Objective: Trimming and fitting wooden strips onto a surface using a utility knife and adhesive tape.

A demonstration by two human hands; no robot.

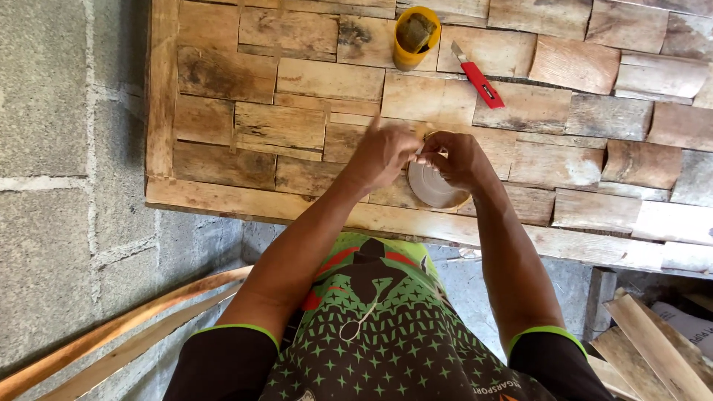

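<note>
Both hands meet over a round, pale disc (433, 186) near the front edge of the rough plank bench (297, 134). The left hand (382, 154) pinches at its rim; the right hand (458, 157) grips it. Farther off lie a yellow cup (416, 36) and a red knife (479, 80).

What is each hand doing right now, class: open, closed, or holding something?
Left hand: fingers pinched together at the rim of the round tin; whether they grip anything cannot be told.
Right hand: closed on the round tin.

Rough, matt patchwork wooden tabletop (282, 126) (weathered, knotty); glossy yellow plastic cup (416, 36); smooth pale round lid (434, 189).
</note>
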